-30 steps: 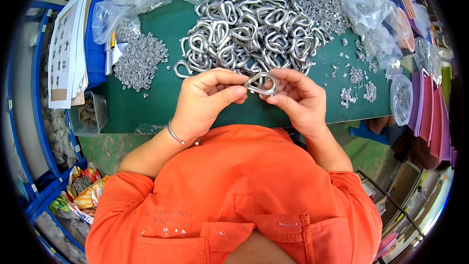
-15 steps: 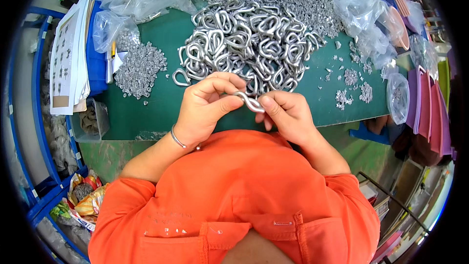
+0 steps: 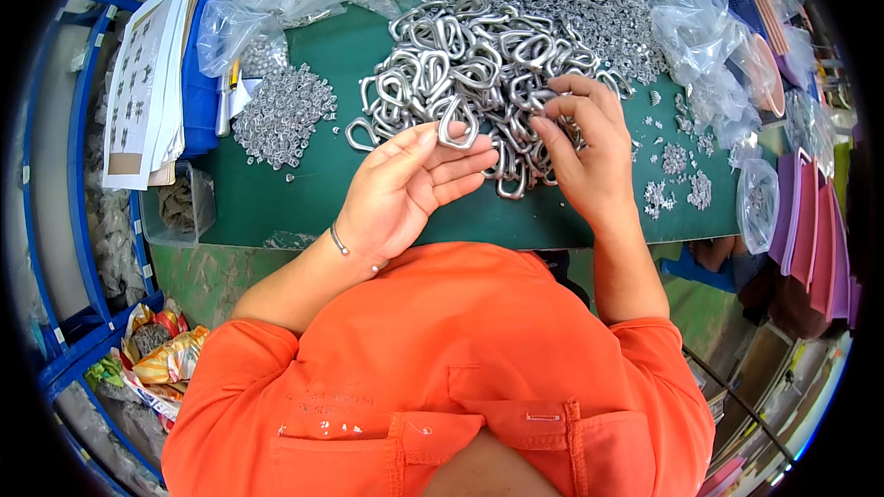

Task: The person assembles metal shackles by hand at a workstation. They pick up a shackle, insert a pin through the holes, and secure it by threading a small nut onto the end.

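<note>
One stack of printed sheets (image 3: 152, 83) stands far to the left of the ring heap (image 3: 483, 69), and one clear box (image 3: 204, 207) sits below the stack, left of the heap and nearer the person. Next comes one mound of small clear pieces (image 3: 285, 115) on the green desk (image 3: 308, 198), left of the heap and well apart from it; its pieces are too many to count.

One left hand (image 3: 396, 179), with one bracelet (image 3: 339, 240) at the wrist, is at the heap's near left edge. It is turned palm up, fingers pointing right, grasping one metal ring (image 3: 446, 120) between thumb and forefinger, in front of the heap. The heap itself is dozens of rings, too tangled to count.

One right hand (image 3: 594, 161) reaches over the heap's near right side, its back toward the camera, the fingers bent and spread, thumb and forefinger tips close together; I cannot tell whether they grip a ring.

Three small clusters of silvery pieces (image 3: 675, 159) lie right of the heap, loose bits around them. Farther right of the heap is one clear bag (image 3: 757, 205).
</note>
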Action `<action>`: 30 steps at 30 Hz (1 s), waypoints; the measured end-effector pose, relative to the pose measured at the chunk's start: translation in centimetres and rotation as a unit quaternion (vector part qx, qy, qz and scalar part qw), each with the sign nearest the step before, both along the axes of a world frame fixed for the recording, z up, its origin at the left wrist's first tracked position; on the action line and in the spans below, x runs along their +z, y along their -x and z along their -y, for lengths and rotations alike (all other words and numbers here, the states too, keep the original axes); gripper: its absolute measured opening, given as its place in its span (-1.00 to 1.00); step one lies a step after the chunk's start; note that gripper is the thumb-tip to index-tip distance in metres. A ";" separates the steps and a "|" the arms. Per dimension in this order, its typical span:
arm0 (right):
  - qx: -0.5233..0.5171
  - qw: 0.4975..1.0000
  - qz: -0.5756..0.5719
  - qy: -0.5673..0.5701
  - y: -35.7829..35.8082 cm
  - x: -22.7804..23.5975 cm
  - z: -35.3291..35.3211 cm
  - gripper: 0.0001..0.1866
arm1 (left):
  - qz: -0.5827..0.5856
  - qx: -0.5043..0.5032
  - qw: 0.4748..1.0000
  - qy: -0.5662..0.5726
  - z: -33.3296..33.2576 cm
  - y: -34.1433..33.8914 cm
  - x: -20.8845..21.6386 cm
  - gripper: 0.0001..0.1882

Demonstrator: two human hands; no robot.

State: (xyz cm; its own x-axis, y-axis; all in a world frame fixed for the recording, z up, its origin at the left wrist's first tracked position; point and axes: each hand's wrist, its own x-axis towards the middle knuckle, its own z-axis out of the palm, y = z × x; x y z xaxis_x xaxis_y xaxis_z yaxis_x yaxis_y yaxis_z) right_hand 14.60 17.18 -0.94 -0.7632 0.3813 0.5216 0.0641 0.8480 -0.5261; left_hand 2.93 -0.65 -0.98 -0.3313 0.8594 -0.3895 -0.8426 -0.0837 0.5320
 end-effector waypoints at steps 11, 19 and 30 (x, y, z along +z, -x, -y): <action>0.134 0.731 -0.076 0.665 -1.6 -0.9 2.9 -0.68 | -0.055 0.017 0.997 -0.042 0.1 -0.4 0.9 -0.79; 0.226 0.691 -0.115 0.677 -2.0 -1.9 4.1 -0.65 | -0.111 -0.083 0.986 0.088 -0.2 -0.2 0.3 -0.77; 0.098 0.784 -0.036 0.612 -2.1 -1.5 4.7 -0.83 | -0.116 -0.039 0.990 0.071 0.3 -0.4 0.0 -0.77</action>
State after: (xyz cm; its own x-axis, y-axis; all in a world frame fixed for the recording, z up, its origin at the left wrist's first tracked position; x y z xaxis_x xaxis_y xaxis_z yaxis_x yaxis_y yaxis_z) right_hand 16.70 12.46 -2.46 -0.8549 0.5090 -0.1001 -0.0704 -0.3051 -0.9497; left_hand 3.32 -0.97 -1.02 -0.3605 0.8279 -0.4297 -0.6973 0.0667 0.7137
